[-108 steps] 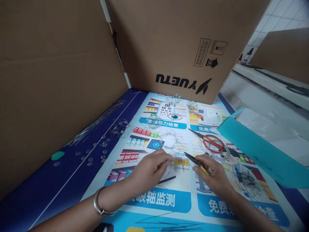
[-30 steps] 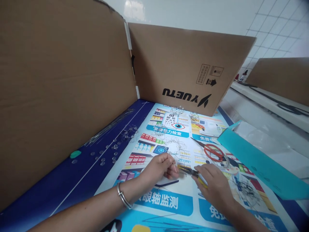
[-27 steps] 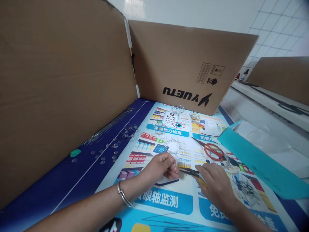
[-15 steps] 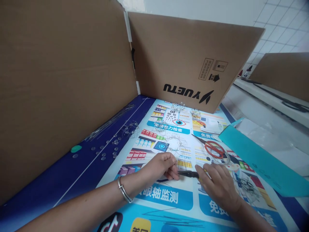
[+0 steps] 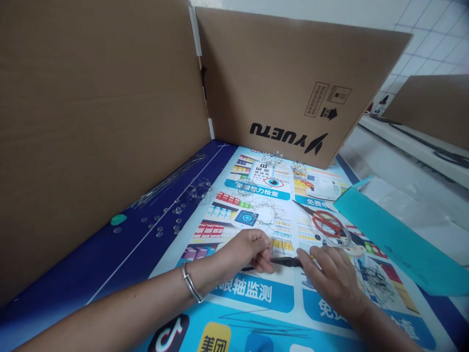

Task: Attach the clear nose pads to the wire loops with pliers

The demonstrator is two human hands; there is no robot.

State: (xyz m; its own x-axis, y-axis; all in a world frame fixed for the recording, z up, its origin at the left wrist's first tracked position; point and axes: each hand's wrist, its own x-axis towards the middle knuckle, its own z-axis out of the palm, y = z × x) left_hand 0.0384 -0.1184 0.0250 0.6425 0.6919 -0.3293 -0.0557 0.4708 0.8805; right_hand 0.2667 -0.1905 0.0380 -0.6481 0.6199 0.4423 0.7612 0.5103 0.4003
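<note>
Loose wires [image 5: 264, 323]: thin, dark, flat on the printed sheet [image 5: 200, 315], bottom centre of frame; judged unused stock.
Right hand [image 5: 331, 276]: lower right of centre; fingers wrapped round the handles of the pliers [image 5: 287, 262], whose jaws appear closed, tips pointing left.
Left hand [image 5: 252, 252]: lower centre; fingers curled, thumb and index pinched on what looks like a fine wire, mostly hidden. Plier tips reach the fingertips; grip on the wire cannot be told. Judged mid-step: shaping one piece, unfinished.
Wire tangle [image 5: 377, 281]: lower right, right of the right hand; purpose unclear.
Bent wires [image 5: 282, 241]: just beyond the pliers, centre; seemingly shaped, not joined to anything visible.
Teal box [image 5: 399, 239]: right side, open, clear plastic inside.
Scissors [image 5: 326, 223]: right of centre, red handles, lying unheld.
Bead ring [image 5: 271, 221]: centre, just beyond the left hand; loops around its edge, probably an assembled piece.
Loose beads [image 5: 179, 210]: left of centre, scattered, unstrung; material left over for further work.
Straight wires [image 5: 168, 183]: left, beside the cardboard panels [image 5: 256, 73]; apparently unworked.
Beaded clusters [image 5: 273, 159]: several, upper centre; judged earlier output, completeness too small to tell.
</note>
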